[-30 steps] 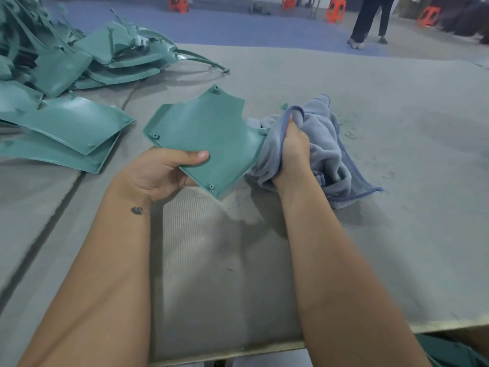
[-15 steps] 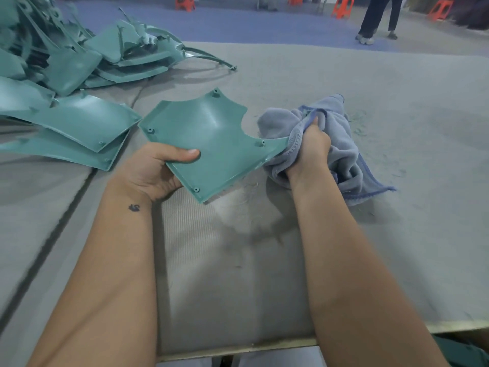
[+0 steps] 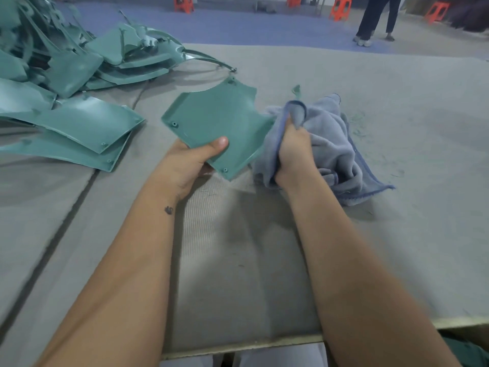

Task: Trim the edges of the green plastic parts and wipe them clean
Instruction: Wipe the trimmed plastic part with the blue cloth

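Left hand [image 3: 191,161] pinches the part [image 3: 219,123]; right hand [image 3: 292,152] grips the cloth [image 3: 328,144]. Hard wiping could twist the part loose.

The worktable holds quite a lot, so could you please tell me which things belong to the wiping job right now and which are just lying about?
In use:
- green plastic part, held by the left hand
- blue-grey cloth, bunched in the right hand against the part's right edge

Lying about:
- pile of green parts at far left of the table
- orange stools on the floor
- person standing beyond
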The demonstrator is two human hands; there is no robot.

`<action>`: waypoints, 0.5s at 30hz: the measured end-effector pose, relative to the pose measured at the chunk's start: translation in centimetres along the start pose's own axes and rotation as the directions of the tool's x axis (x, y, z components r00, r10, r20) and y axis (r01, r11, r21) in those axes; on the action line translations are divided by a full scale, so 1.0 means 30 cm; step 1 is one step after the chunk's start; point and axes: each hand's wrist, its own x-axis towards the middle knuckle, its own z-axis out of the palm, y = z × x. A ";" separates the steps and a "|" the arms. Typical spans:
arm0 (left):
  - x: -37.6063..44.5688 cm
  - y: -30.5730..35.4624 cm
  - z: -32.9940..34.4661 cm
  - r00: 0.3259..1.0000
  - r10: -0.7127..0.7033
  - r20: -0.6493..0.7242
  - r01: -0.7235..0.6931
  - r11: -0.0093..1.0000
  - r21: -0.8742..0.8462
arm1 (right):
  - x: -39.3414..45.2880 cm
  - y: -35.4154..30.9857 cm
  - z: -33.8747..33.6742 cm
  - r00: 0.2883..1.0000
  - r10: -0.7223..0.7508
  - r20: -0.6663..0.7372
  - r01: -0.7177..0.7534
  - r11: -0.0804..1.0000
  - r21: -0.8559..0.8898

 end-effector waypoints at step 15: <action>0.030 -0.001 0.055 0.977 -0.058 -0.206 0.040 0.995 -0.090 | -0.069 0.077 0.076 0.907 -0.362 0.217 0.421 0.798 -0.432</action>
